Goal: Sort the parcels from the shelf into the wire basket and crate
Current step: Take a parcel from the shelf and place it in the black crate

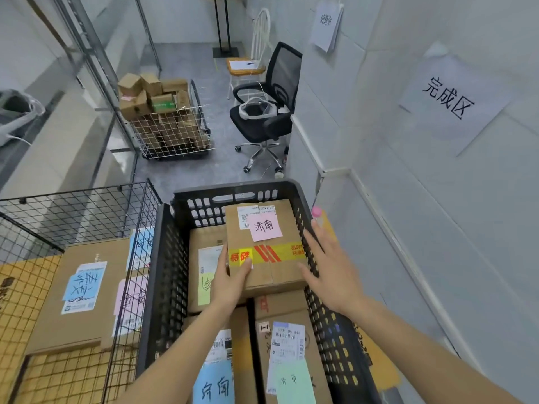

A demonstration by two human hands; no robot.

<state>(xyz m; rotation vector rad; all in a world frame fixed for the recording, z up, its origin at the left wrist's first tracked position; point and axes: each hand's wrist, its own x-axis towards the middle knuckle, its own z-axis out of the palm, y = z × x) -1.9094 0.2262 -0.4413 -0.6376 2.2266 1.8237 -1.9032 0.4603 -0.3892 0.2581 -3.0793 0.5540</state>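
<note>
A cardboard parcel (264,246) with a pink note and yellow-red fragile tape lies on top of other parcels in the black plastic crate (175,269). My left hand (232,277) grips its near left corner, thumb on top. My right hand (329,269) is open, fingers spread, at the parcel's right side by the crate wall. Under it lie several parcels, one with a blue note (214,386) and one with a green note (294,380). To the left stands the black wire basket (87,211) holding a flat parcel with a blue note (81,290).
A white wire cart (175,132) heaped with small cartons stands further back on the floor. A black office chair (271,112) and a white chair (253,53) are beyond the crate. The white wall (437,199) with paper signs runs along the right. A metal shelf frame (96,62) rises on the left.
</note>
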